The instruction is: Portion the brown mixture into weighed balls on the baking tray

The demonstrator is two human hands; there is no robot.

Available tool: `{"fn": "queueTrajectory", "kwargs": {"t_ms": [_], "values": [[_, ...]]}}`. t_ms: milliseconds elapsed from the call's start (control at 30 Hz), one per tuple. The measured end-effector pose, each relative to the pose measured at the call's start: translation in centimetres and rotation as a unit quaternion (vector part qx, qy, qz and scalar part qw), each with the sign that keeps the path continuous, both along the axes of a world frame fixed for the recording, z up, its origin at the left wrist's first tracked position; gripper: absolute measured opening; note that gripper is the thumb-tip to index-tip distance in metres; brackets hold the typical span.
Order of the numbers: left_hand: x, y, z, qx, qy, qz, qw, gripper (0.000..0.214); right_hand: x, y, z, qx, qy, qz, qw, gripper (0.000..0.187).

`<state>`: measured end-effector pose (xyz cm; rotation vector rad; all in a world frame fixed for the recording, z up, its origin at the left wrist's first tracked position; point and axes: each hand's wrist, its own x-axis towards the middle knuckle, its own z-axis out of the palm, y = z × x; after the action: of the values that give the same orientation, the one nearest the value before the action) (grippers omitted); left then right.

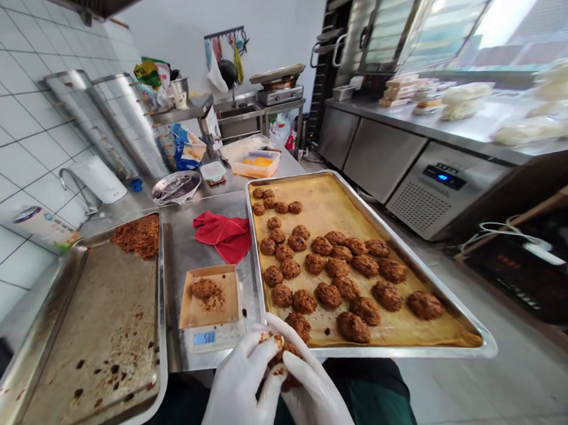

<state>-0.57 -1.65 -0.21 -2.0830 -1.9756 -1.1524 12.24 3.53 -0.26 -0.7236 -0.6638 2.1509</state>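
Clasping a brown lump (pixel 290 351) at six o'clock in curled fingers of gloved left hand (pixel 241 388) and right hand (pixel 317 392); liable to crumble under uneven pressure, shedding onto the tray (pixel 400 354) at four o'clock or the scale (pixel 222 347) at seven.

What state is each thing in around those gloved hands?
Brown lump: in both hands, partly hidden
Left hand: gloved, closed around it
Right hand: gloved, closed around it too
Box: open, holding another lump and crumbs
Scale: on, showing 58.8
Left tray: mixture heaped at far end
Right tray: lined, bearing many lumps
Red cloth: crumpled
Plastic tub: open, orange contents
Cabinet display: lit blue
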Motion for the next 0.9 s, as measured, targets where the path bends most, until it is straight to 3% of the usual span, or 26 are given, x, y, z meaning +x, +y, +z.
{"fn": "queueTrajectory", "kwargs": {"t_ms": [133, 233, 467, 667, 900], "values": [[-0.4, 0.1, 1.1, -0.011, -0.056, -0.019, 0.998, 0.027, 0.7, 0.8, 0.4, 0.049, -0.065, 0.07, 0.994, 0.034], [-0.5, -0.1, 1.6, -0.032, -0.049, -0.033, 0.998, 0.028, 1.2, 1.6, 0.6, 0.093, -0.107, 0.073, 0.987, 0.037], [-0.3, 0.2, 1.5, -0.111, -0.064, -0.062, 0.99, 0.029, 2.3, 1.8, 0.1, 0.214, -0.268, 0.09, 0.935, 0.044], [-0.9, 0.4, 2.3, -0.146, -0.098, -0.068, 0.982, 0.029, 2.6, 1.5, 1.1, 0.24, -0.271, 0.119, 0.925, 0.042], [-1.2, 0.4, 2.7, -0.129, -0.074, -0.077, 0.986, 0.03, 2.3, 1.4, 1.7, 0.264, -0.256, 0.138, 0.92, 0.038]]}}
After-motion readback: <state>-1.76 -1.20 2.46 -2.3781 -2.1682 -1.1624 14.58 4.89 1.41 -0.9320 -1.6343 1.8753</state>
